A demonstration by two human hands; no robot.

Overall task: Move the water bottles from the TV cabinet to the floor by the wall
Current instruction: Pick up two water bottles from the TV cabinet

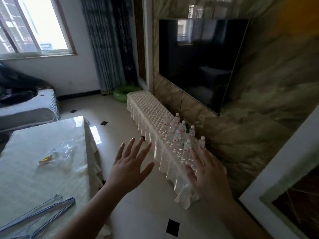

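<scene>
Several clear water bottles (pixel 181 133) with white caps and red labels stand clustered on the near half of the long TV cabinet (pixel 148 107), which wears a quilted white cover and runs along the marble wall under the TV. My left hand (pixel 131 164) is stretched out over the floor, fingers spread, short of the cabinet's frilled edge and holding nothing. My right hand (pixel 207 173) reaches over the cabinet's near end, fingers apart, its fingertips just below the nearest bottles and empty.
A low table (pixel 43 169) with a white cloth stands at left, carrying wire hangers (pixel 39 214) and a plastic wrapper (pixel 57 152). A sofa (pixel 29 107) lies beyond it. A green ring (pixel 122 94) lies on the floor by the curtain. Glossy tiled floor (pixel 117 121) runs between table and cabinet.
</scene>
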